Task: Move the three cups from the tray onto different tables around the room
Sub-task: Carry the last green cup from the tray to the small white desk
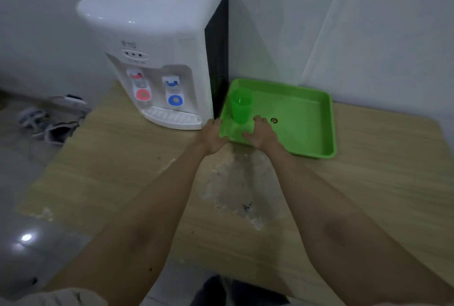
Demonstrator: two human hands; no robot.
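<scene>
A green plastic tray [307, 131] lies on the wooden table [127, 163], right of a water dispenser. One green cup [241, 106] stands upright in the tray's near-left corner; I see no other cup. My left hand [214, 136] rests at the tray's left front corner, fingers on its rim. My right hand [262, 133] lies over the tray's front edge just right of the cup, fingers apart and reaching inside, close to the cup but not around it.
A white water dispenser [157, 42] with red and blue taps stands at the table's back left, against the tray. A small dark round mark [274, 120] sits on the tray floor. Shoes [49, 121] lie on the floor to the left. Walls stand behind.
</scene>
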